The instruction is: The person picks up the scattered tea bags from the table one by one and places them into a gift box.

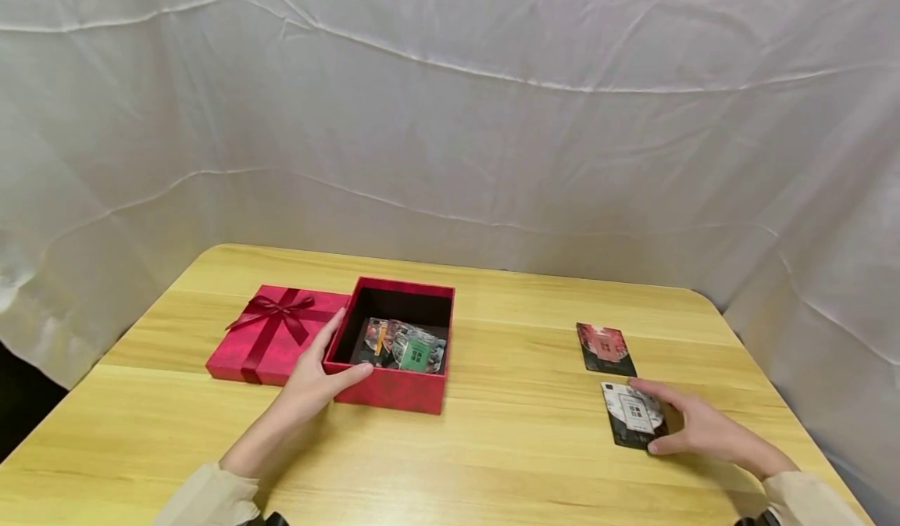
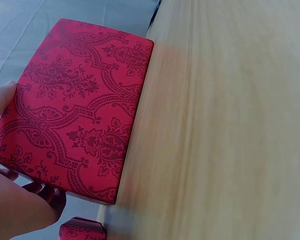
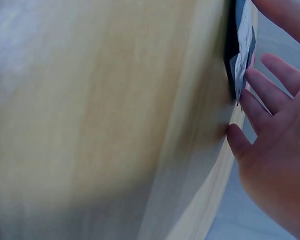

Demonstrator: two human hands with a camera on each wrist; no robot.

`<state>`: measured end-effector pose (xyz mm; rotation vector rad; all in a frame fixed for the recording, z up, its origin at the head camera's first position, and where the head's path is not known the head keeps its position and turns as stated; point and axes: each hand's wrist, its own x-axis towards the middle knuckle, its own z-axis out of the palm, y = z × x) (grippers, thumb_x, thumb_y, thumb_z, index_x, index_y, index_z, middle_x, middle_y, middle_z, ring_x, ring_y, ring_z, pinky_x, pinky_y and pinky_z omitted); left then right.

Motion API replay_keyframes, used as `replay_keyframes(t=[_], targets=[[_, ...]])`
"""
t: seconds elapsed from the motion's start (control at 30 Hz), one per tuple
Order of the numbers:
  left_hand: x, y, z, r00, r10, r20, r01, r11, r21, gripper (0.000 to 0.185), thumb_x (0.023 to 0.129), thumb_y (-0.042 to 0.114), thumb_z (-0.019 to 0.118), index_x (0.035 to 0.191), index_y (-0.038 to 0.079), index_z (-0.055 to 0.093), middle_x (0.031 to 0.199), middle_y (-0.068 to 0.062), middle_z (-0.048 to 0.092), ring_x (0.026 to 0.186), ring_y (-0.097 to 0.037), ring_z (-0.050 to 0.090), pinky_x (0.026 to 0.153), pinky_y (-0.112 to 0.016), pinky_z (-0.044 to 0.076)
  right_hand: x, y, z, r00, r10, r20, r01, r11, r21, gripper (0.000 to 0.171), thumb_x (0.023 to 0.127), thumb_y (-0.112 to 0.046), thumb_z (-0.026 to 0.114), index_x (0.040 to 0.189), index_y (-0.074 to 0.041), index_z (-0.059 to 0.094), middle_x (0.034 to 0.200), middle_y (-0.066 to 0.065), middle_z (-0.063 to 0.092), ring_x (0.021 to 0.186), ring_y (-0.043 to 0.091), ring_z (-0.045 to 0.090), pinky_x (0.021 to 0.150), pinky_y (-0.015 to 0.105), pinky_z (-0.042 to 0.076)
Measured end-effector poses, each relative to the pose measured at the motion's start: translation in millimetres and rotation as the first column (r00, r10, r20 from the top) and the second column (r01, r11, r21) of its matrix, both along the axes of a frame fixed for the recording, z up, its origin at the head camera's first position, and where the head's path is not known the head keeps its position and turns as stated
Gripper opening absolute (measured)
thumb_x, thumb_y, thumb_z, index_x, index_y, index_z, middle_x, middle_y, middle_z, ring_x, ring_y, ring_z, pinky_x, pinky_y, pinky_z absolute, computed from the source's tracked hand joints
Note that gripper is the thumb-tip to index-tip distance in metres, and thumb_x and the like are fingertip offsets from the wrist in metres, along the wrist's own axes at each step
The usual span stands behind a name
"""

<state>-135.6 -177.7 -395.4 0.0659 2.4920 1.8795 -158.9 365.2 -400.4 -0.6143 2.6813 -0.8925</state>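
Note:
My left hand (image 1: 309, 377) grips the near left corner of an open red gift box (image 1: 394, 391), thumb along the front wall and fingers along the left side. In the left wrist view, the box's patterned wall (image 2: 80, 110) faces the camera. Inside lie flat printed packets, one with a green label (image 1: 416, 355) and one with an orange strip (image 1: 380, 338). At the right, my right hand (image 1: 703, 432) spans the right edge of a black-and-white flat packet (image 1: 633, 410), fingertips and thumb at its corners. The right wrist view shows relaxed fingers (image 3: 257, 110) at the packet's edge.
The red box lid (image 1: 228, 358) with its dark red bow (image 1: 281, 315) lies on the wooden table (image 1: 520, 432), left of the box. Beyond my right hand lies a red-and-black packet (image 1: 606, 346). A pale curtain (image 1: 450, 159) hangs behind the table.

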Motion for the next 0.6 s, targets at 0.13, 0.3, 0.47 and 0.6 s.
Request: replay_keyframes(t=[0.13, 0.3, 0.47, 0.6], targets=[[0.2, -0.4, 1.5, 1.000, 0.005, 0.002, -0.005, 1.000, -0.003, 0.091, 0.085, 0.025, 0.074, 0.156, 0.021, 0.018, 0.157, -0.015, 0.018, 0.142, -0.037, 0.014, 0.108, -0.065, 0.018, -0.4, -0.3, -2.5, 1.000, 0.024, 0.002, -0.025, 0.999, 0.028, 0.087, 0.068, -0.020, 0.086, 0.142, -0.002, 0.044, 0.142, 0.030, 0.040, 0.126, 0.043, 0.038, 0.091, 0.070, 0.032], [0.6, -1.0, 1.9, 1.000, 0.007, -0.002, -0.007, 1.000, -0.009, 0.092, 0.085, 0.025, 0.074, 0.156, 0.021, 0.017, 0.157, -0.015, 0.018, 0.142, -0.038, 0.013, 0.107, -0.065, 0.018, -0.5, -2.2, -4.2, 1.000, 0.016, 0.009, -0.016, 1.000, 0.008, 0.087, 0.067, -0.020, 0.086, 0.140, 0.000, 0.045, 0.141, 0.032, 0.038, 0.125, 0.055, 0.033, 0.089, 0.073, 0.030], [0.4, -1.2, 0.5, 1.000, 0.002, 0.004, -0.002, 1.000, -0.011, 0.092, 0.085, 0.025, 0.074, 0.156, 0.021, 0.017, 0.157, -0.016, 0.018, 0.142, -0.038, 0.014, 0.107, -0.066, 0.019, 2.9, -4.2, -5.0, 0.997, 0.023, -0.074, -0.022, 1.000, 0.003, 0.083, 0.064, -0.019, 0.088, 0.136, 0.000, 0.050, 0.137, 0.031, 0.043, 0.122, 0.055, 0.037, 0.088, 0.073, 0.031], [0.3, -1.1, 0.0, 1.000, -0.002, 0.008, 0.003, 1.000, -0.010, 0.092, 0.085, 0.026, 0.074, 0.156, 0.022, 0.016, 0.157, -0.016, 0.018, 0.142, -0.038, 0.015, 0.107, -0.065, 0.020, 7.3, -5.8, -8.5, 0.977, 0.034, -0.212, -0.028, 0.999, 0.031, 0.079, 0.062, -0.021, 0.089, 0.132, -0.006, 0.055, 0.132, 0.024, 0.049, 0.122, 0.025, 0.041, 0.089, 0.059, 0.038]])
